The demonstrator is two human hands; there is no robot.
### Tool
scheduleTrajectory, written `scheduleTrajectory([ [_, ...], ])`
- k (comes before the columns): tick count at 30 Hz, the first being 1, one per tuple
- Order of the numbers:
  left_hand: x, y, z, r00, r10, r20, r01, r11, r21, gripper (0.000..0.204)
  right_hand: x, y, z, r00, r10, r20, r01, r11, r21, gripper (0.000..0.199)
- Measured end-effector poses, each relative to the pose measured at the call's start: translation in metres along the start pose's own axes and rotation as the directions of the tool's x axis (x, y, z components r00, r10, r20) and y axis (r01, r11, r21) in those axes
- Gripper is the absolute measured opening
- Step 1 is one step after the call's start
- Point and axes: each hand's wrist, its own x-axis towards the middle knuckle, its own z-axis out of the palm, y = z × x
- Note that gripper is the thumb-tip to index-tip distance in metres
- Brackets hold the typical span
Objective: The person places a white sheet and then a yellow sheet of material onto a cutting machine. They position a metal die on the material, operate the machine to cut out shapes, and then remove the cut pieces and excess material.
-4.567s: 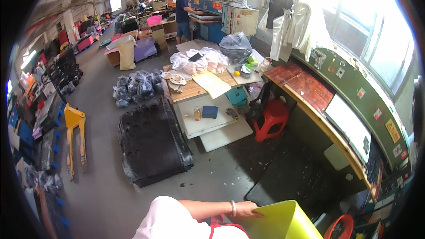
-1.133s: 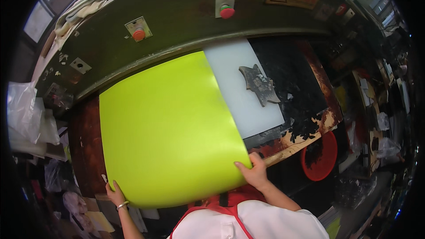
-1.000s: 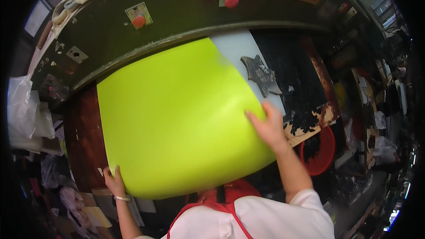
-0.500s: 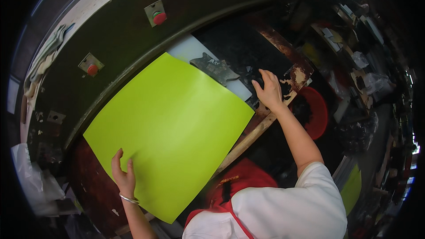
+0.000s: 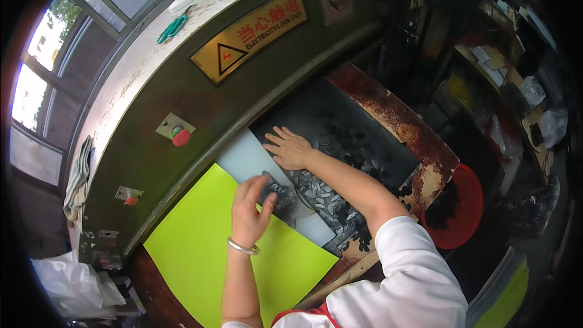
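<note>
Far left on my feed, crumpled clear plastic bags (image 5: 73, 285) hang clear of the working surface, and a folded cloth (image 5: 79, 176) sits on the machine's ledge, presumably parked there within reach. Red push button (image 5: 181, 136) on the green machine front: faces the worker, likely so it can be hit fast. Below it, the yellow-green sheet (image 5: 200, 249) lies flat on the reddish-brown table (image 5: 152, 282), lapping over part of the white board (image 5: 240, 149); I take it the table carries its weight, so neither hand need hold it. Left hand (image 5: 248, 212) is above the sheet's right part, fingers half bent, thumb apart, nothing seen in its grasp; I cannot tell whether it touches. Just beyond, a dark notched plate (image 5: 279, 197) rests on the board, partly screened from me by that hand. Right hand (image 5: 291, 149) is spread flat, palm down, at the seam of white board and black mat (image 5: 316, 109), to steady or feel the surface, I judge. Dark slivers (image 5: 328, 203) litter the mat beneath that forearm. Red basin (image 5: 467, 206) stands off the table's right end, dark bits inside; handy for scraps, I'd guess.
</note>
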Motion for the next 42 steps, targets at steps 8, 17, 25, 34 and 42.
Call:
scheduleTrajectory([
  [8,0.118,-0.052,0.13,0.99,0.018,0.141,-0.014,1.0,-0.023,0.04,-0.182,-0.002,-0.04,0.982,-0.186,-0.045,0.191,0.949,0.25,0.027],
  [17,0.131,-0.02,0.218,0.832,0.4,0.386,-0.384,0.915,-0.12,0.044,-0.297,0.005,-0.088,0.787,0.413,-0.459,-0.187,0.867,0.461,0.038],
  [25,0.033,0.075,0.198,0.75,0.341,0.567,-0.097,0.904,-0.415,0.058,-0.302,0.018,-0.058,0.714,0.54,-0.445,-0.369,0.831,0.417,0.056],
  [34,-0.049,0.102,0.159,0.89,0.061,0.452,-0.163,0.968,0.189,0.109,-0.304,-0.002,-0.057,0.869,0.408,-0.278,-0.333,0.9,0.28,0.071],
  [42,-0.024,0.101,0.211,0.946,0.209,0.247,-0.136,0.95,-0.283,0.073,-0.289,-0.031,-0.04,0.509,0.671,-0.539,-0.193,0.7,0.688,0.039],
])
